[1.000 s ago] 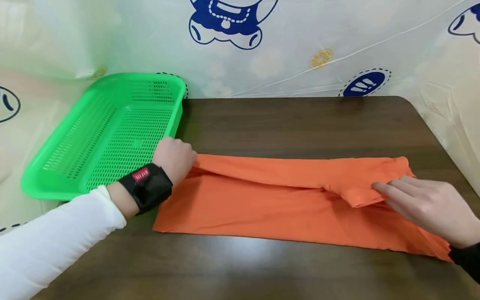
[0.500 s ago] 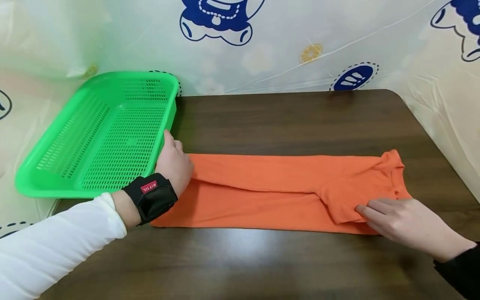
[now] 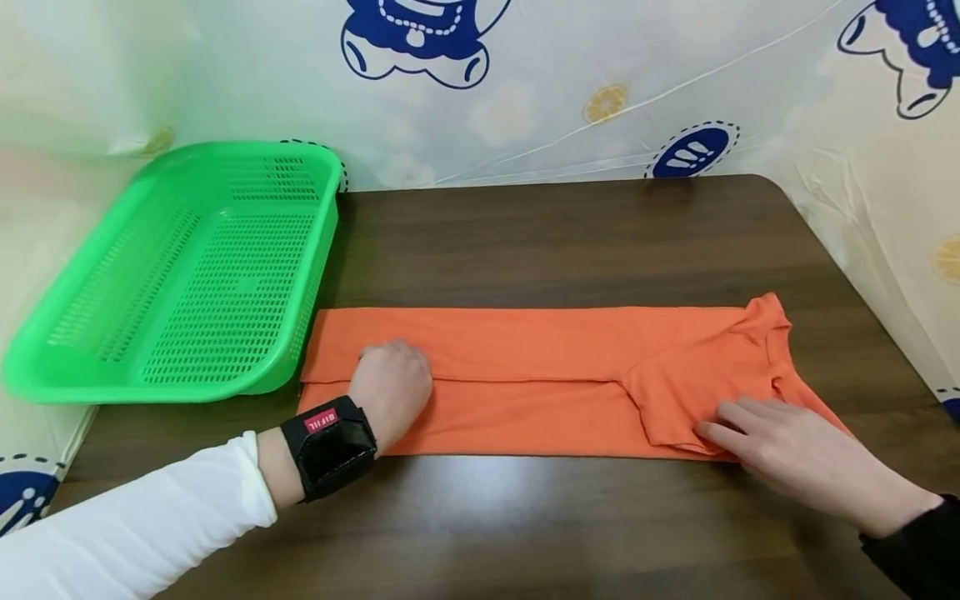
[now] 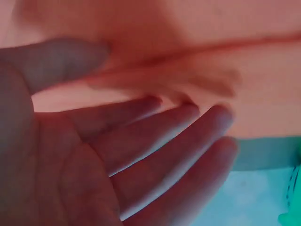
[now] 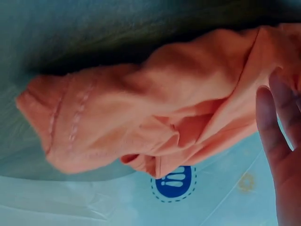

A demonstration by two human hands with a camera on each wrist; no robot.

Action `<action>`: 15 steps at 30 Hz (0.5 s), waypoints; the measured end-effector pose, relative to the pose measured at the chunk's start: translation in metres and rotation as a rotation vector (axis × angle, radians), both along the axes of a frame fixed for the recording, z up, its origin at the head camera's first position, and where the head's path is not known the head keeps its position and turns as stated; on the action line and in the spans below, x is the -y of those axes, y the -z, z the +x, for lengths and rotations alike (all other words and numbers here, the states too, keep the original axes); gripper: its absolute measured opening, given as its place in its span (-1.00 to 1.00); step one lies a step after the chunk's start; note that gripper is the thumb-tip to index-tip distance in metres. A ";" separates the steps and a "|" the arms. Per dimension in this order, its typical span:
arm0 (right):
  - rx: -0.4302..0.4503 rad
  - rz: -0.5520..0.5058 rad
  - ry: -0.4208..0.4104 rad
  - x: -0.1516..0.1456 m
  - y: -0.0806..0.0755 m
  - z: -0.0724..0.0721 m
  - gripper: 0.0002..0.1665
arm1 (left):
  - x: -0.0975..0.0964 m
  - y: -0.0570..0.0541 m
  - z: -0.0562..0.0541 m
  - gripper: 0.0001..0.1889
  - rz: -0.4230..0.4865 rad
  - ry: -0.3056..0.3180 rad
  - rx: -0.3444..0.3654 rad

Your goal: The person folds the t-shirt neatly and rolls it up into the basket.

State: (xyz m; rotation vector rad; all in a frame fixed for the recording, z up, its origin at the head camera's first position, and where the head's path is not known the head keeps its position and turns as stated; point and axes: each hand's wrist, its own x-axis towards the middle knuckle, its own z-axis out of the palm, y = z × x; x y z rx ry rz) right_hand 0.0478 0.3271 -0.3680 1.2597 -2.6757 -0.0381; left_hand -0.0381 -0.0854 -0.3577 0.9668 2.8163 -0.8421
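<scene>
An orange T-shirt (image 3: pixel 525 342) lies folded into a long strip across the table, its collar end at the right. One sleeve (image 3: pixel 675 417) is turned back toward the near edge. My left hand (image 3: pixel 392 392) is over the left part of the shirt, at the lengthwise edge of the folded layer. In the left wrist view its fingers (image 4: pixel 160 141) are extended and spread, with nothing held. My right hand (image 3: pixel 795 458) rests with loosely extended fingers on the cloth by the sleeve. In the right wrist view, rumpled orange cloth (image 5: pixel 155 103) extends beside those fingers (image 5: pixel 269 127).
A green perforated plastic basket (image 3: pixel 300 325) stands at the left, close to the shirt's left end. Dark wood tabletop (image 3: pixel 525 233) shows behind and in front of the shirt. A patterned plastic sheet (image 3: pixel 510 108) hangs behind the table.
My left hand has moved from the shirt's far left corner by the basket, rightward and nearer, onto the fold. The upper layer lies flatter. My right hand shifted left and nearer with the sleeve.
</scene>
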 end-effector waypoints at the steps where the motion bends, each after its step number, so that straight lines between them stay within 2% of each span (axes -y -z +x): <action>1: -0.001 0.010 0.004 -0.001 -0.001 0.000 -0.41 | 0.000 0.003 0.000 -0.83 0.028 -0.006 0.003; 5: -0.009 0.040 0.022 -0.004 -0.002 0.001 -0.33 | 0.002 0.008 -0.003 -0.69 0.022 -0.035 0.069; 10: 0.087 0.094 0.094 -0.010 0.002 0.007 -0.32 | 0.004 0.008 -0.007 -0.55 -0.009 -0.058 0.183; 13: 0.106 0.100 0.166 -0.014 0.002 0.009 -0.37 | 0.006 0.007 -0.008 -0.55 0.001 -0.058 0.203; 15: 0.080 0.102 0.183 -0.016 0.000 0.010 -0.36 | 0.007 0.005 -0.009 -0.56 0.013 -0.045 0.199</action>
